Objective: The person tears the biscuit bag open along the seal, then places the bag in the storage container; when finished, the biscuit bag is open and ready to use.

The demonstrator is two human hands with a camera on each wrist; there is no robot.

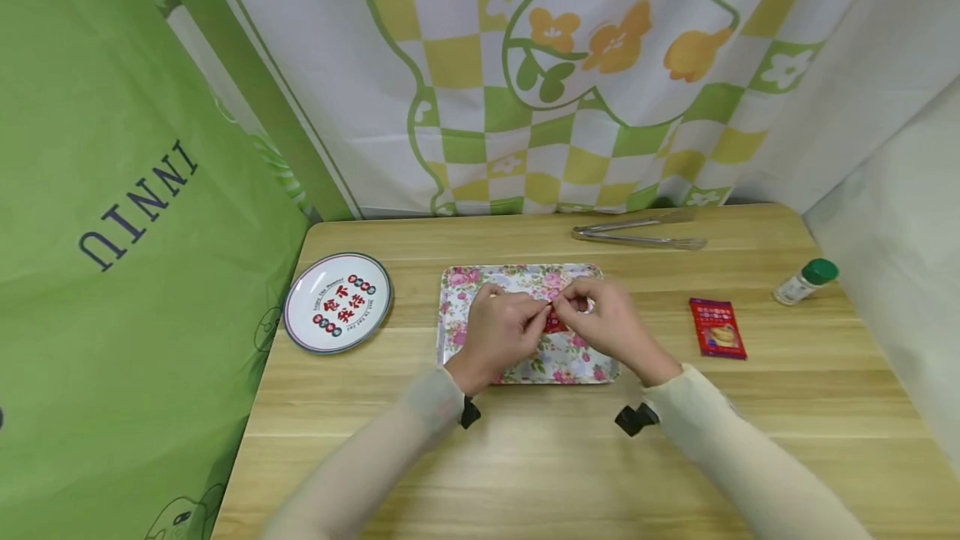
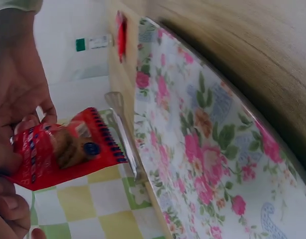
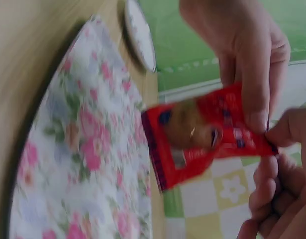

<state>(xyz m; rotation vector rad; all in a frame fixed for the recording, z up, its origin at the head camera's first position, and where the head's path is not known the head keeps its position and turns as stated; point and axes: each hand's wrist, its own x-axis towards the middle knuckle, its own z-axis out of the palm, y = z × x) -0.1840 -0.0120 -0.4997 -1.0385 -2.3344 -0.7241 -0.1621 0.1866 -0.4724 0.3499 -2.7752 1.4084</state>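
A small red snack packet [image 1: 555,324] with a cookie picture is held up over a floral tray [image 1: 454,340]. My left hand [image 1: 504,330] pinches the packet's upper edge between thumb and fingers. Right beside it, my right hand [image 1: 604,320] pinches the same edge at a corner. In the right wrist view the packet [image 3: 192,132] hangs with its jagged lower edge away from the fingers, and both thumbs meet at the top edge. The left wrist view shows the packet [image 2: 68,149] from its other side, clear of the tray [image 2: 217,149].
To the left of the tray lies a white plate [image 1: 337,303] with red lettering. Metal tongs [image 1: 637,237] rest behind the tray. On the right are another red packet [image 1: 717,328] and a green-capped shaker bottle [image 1: 806,282]. Curtains hang behind the wooden table [image 1: 555,457].
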